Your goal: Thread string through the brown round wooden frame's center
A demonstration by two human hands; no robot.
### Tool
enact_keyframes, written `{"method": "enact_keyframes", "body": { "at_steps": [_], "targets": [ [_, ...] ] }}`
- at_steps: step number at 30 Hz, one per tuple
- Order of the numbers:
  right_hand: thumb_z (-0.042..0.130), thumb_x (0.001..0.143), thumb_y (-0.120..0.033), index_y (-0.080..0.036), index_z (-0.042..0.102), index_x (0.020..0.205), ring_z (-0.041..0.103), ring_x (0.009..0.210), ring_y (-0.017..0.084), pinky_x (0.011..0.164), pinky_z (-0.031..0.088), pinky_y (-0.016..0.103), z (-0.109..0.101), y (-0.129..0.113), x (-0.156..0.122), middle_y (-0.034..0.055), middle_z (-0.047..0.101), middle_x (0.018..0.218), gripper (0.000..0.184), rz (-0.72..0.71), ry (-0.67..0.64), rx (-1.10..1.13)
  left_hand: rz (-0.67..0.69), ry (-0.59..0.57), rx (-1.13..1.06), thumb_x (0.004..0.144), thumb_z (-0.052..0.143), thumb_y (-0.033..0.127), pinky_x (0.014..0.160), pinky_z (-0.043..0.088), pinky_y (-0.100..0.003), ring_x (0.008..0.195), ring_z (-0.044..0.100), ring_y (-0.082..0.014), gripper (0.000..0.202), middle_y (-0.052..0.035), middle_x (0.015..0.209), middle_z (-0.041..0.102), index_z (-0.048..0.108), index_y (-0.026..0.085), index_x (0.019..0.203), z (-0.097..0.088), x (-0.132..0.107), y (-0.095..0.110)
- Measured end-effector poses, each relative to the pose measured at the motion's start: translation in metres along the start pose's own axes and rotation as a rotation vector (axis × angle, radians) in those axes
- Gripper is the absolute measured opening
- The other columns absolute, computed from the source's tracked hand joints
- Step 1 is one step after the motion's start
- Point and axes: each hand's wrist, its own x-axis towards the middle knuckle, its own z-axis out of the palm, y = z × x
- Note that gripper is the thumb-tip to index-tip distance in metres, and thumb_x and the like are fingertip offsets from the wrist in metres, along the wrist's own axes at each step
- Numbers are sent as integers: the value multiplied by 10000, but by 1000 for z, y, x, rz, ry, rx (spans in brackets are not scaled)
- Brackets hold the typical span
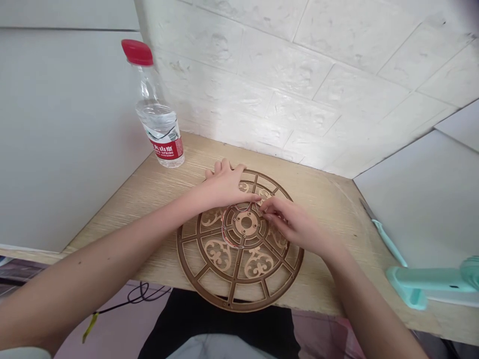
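A round brown openwork disc point(235, 294) with scroll ornaments lies on the wooden tabletop, its near edge jutting past the table edge. Thin red and white wire point(223, 232) curves around its inner ring. My left hand point(224, 185) rests over the disc's far left part, fingers spread around the rim and thumb stretched toward the inner ring. Close to that thumb tip, my right hand point(290, 222) pinches at the ring, where the wire runs. The exact spot between its fingertips is partly hidden.
A water bottle point(160, 124) with a red cap stands at the back left by a white panel point(67, 124). On the right are a knife point(387, 237) with a mint handle and a mint-coloured stand point(411, 284). A white brick-patterned wall point(269, 85) closes the back.
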Motion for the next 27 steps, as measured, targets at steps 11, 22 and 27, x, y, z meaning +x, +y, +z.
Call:
{"method": "enact_keyframes", "body": {
  "at_steps": [11,22,27],
  "targets": [
    [420,929,-169,-217,477,1024,556,857,171,754,472,335,1,2,2,55,571,984,121,6,51,59,12,33,1,626,479,791,967,334,-544,1241,368,-390,926,-188,1255,418,402,261,1382,2,0,-1],
    [395,934,-169,-211,475,1013,511,897,203,754,447,351,5,-5,3,64,533,922,120,73,10,-45,10,24,15,634,467,797,982,317,-545,1247,360,-384,946,-191,1250,418,378,252,1402,3,1,-2],
    [391,936,-161,-204,476,1001,475,951,230,756,428,352,11,-6,5,55,556,833,116,91,-1,-70,-11,-8,33,631,462,802,997,305,-542,1257,352,-377,959,-198,1253,419,376,241,1404,2,0,1]
  ]
}}
